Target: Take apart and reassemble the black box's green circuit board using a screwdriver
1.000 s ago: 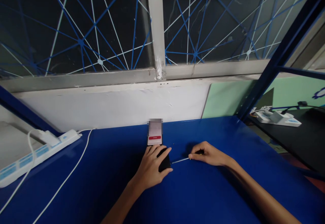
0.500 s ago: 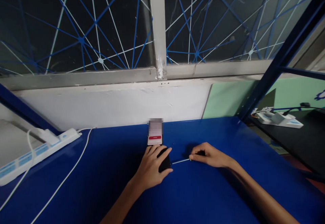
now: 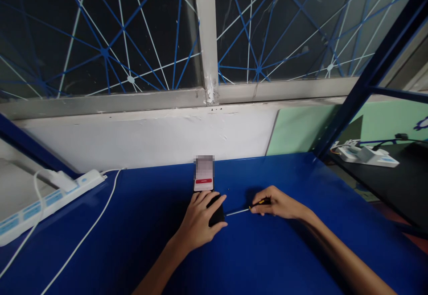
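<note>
My left hand (image 3: 200,219) lies over a black box-like object (image 3: 217,214), its fingers across the top and the thumb at the near right corner, holding it against the table. Most of that object is hidden under the palm. My right hand (image 3: 272,202) is closed around the black-and-yellow handle of a screwdriver (image 3: 237,212). The thin metal shaft points left, and its tip meets the right side of the black object; whether it sits in a screw is too small to tell. A phone (image 3: 203,185) with a lit screen, partly blurred out, stands just beyond my left fingers.
A tiny dark piece (image 3: 229,189) lies on the blue table (image 3: 267,250), right of the phone. At the left is a white power strip (image 3: 50,201) with a white cable (image 3: 90,228) trailing forward. Another power strip (image 3: 368,155) rests on a black surface at the right.
My right thumb and fingers have shifted on the screwdriver, so more of its yellow-and-black handle shows. My left hand and the black object stay in place.
</note>
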The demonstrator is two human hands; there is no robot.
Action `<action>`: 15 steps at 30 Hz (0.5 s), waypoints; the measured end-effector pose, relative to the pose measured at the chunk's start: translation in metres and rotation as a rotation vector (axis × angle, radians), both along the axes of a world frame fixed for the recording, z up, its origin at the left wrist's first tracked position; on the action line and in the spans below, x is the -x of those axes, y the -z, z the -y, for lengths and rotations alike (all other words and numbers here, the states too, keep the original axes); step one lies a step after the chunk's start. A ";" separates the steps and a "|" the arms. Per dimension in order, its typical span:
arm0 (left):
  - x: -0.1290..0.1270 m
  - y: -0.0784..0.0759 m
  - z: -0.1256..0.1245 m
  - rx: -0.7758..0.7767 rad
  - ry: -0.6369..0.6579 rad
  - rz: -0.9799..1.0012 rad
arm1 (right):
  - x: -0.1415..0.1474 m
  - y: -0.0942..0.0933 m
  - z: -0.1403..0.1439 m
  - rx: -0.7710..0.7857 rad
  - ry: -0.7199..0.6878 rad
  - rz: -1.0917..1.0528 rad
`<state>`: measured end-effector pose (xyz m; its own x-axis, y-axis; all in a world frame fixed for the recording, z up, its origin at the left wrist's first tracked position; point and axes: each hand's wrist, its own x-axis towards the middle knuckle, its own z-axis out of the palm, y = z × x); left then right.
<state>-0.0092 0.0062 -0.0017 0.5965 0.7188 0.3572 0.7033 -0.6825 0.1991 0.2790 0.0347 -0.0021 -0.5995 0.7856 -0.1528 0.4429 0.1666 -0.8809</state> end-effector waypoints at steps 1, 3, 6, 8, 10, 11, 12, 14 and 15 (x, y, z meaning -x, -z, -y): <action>0.000 0.000 0.000 -0.002 -0.001 -0.001 | 0.000 -0.002 0.000 -0.022 -0.013 0.015; 0.000 0.001 -0.001 -0.007 -0.004 -0.003 | 0.002 -0.004 0.001 -0.059 -0.023 0.033; 0.000 0.002 -0.001 -0.012 -0.005 -0.007 | 0.005 -0.003 0.002 -0.111 -0.020 0.033; 0.000 0.002 -0.001 -0.011 -0.005 -0.008 | 0.006 0.000 0.002 -0.124 -0.003 0.010; 0.000 0.002 -0.001 -0.005 -0.009 -0.011 | 0.006 0.004 0.002 -0.104 0.025 -0.029; 0.000 0.002 -0.001 -0.004 -0.011 -0.012 | 0.006 0.006 0.002 -0.082 0.033 -0.047; 0.001 0.002 -0.001 -0.002 -0.013 -0.015 | 0.005 0.007 0.001 -0.052 0.033 -0.065; 0.001 0.002 -0.001 0.001 -0.015 -0.017 | 0.004 0.007 0.001 0.004 0.021 -0.073; 0.001 0.003 -0.001 0.004 -0.016 -0.018 | 0.004 0.007 0.000 0.012 0.014 -0.059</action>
